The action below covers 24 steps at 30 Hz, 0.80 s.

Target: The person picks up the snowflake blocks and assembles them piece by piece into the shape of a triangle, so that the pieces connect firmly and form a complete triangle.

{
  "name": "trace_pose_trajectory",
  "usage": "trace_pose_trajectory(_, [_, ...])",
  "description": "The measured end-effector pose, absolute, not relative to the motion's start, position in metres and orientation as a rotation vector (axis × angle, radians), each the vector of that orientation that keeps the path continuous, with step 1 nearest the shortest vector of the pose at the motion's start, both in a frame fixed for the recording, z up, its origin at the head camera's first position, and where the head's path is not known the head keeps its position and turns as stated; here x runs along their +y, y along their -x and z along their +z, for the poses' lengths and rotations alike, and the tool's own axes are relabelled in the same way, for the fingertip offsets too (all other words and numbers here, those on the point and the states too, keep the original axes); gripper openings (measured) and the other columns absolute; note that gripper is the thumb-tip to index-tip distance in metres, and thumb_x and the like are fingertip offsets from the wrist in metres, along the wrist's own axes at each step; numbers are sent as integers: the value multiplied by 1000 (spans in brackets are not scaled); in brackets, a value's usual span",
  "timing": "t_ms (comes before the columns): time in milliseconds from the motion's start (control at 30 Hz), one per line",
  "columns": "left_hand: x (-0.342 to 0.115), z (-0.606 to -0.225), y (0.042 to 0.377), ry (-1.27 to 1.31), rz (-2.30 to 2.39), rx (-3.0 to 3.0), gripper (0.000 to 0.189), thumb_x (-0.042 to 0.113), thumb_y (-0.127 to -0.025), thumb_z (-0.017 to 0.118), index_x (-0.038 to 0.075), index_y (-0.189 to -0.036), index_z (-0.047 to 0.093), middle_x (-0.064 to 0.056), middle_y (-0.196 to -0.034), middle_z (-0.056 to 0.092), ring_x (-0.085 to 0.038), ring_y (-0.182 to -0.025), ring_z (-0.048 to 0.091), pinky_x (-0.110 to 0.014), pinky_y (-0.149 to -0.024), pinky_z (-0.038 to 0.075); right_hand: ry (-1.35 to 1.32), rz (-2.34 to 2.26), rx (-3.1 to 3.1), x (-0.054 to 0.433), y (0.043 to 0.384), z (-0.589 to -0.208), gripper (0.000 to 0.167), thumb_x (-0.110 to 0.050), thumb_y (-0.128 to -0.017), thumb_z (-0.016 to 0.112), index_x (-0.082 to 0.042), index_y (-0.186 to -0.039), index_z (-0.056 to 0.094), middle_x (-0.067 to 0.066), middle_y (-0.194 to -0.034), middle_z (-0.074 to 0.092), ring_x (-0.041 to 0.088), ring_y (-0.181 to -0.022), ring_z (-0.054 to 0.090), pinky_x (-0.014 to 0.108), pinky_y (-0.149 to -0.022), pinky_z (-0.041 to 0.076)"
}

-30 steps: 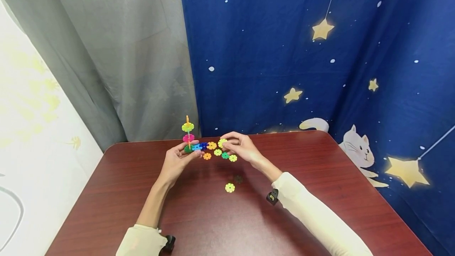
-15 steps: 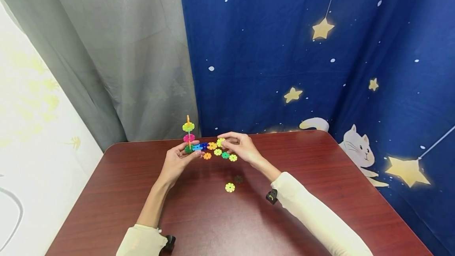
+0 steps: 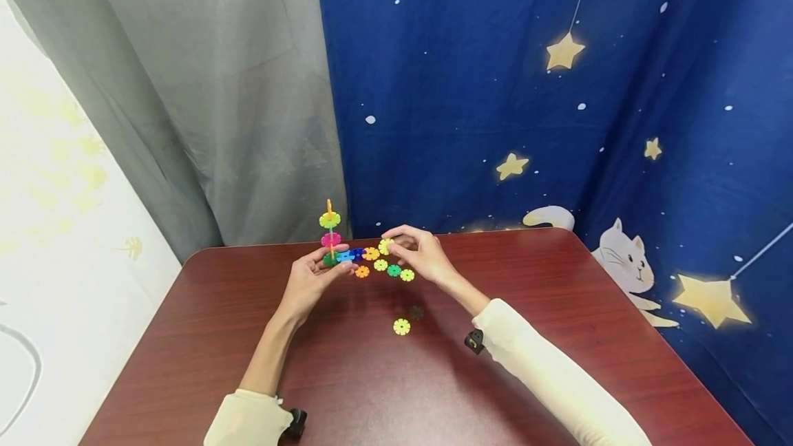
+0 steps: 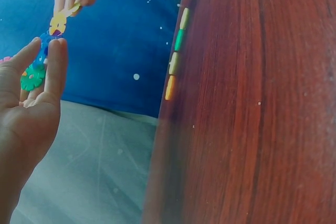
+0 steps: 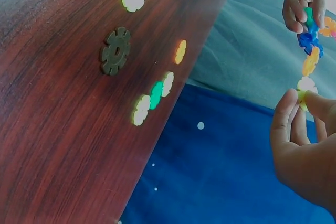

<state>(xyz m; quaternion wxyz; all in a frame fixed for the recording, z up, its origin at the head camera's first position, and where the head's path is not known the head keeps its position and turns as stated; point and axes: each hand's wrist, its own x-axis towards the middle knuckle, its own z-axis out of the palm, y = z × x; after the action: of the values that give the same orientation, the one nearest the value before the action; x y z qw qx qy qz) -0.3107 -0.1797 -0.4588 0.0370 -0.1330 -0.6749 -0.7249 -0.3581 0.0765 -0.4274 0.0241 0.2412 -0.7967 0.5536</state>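
Observation:
My left hand [image 3: 308,282] pinches a joined chain of flower-shaped interlocking discs near its light blue disc [image 3: 345,257]. Running right from the green disc [image 4: 32,77] are light blue, dark blue [image 5: 308,43] and orange [image 3: 371,253] discs. A branch with a pink disc [image 3: 331,239], a yellow-green disc [image 3: 330,219] and an orange disc on top rises at the left end. Between thumb and fingertips, my right hand [image 3: 426,257] pinches a yellow disc [image 3: 385,246] against the orange disc's edge. Whether their slots are engaged, I cannot tell. Fingers partly cover both held ends.
On the reddish-brown table [image 3: 347,377] lie loose discs: orange [image 3: 362,272], yellow [image 3: 381,265], green [image 3: 394,270] and yellow [image 3: 407,275]. Nearer me lie another yellow disc [image 3: 401,327] and a dark disc [image 5: 115,51]. Curtains [image 3: 434,122] hang behind the table's far edge.
The right hand has brought the yellow disc slightly left, from a small gap up to the chain's orange disc. The left hand and the loose discs stay practically where they were.

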Motion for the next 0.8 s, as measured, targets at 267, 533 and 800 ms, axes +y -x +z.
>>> trace_pose_trajectory(267, [-180,-458,310,398,-2239,-2075,45,15,-94,79,-1,-134,64,-25,-115,73,-23,-97,77,-38,-96,57,-816,1577,-2469,77,358,-424,21,-21,-100,72,-17,-121,76,0,-101,78,16,-77,71,35,-68,61])
trace_pose_trajectory(533, [-180,-458,310,422,-2247,-2044,47,13,-95,78,-5,-136,62,-28,-113,73,-27,-98,77,-37,-96,57,-841,1454,-2464,75,358,-424,21,-19,-101,71,-16,-121,77,-3,-101,78,21,-89,72,31,-76,58])
trace_pose_trajectory(800, [-179,-459,311,421,-2262,-2041,44,13,-95,77,-3,-133,63,-23,-109,75,-31,-100,76,-35,-94,58,-848,1422,-2451,74,356,-426,20,-20,-100,72,-17,-119,78,-4,-100,78,11,-82,70,26,-68,58])
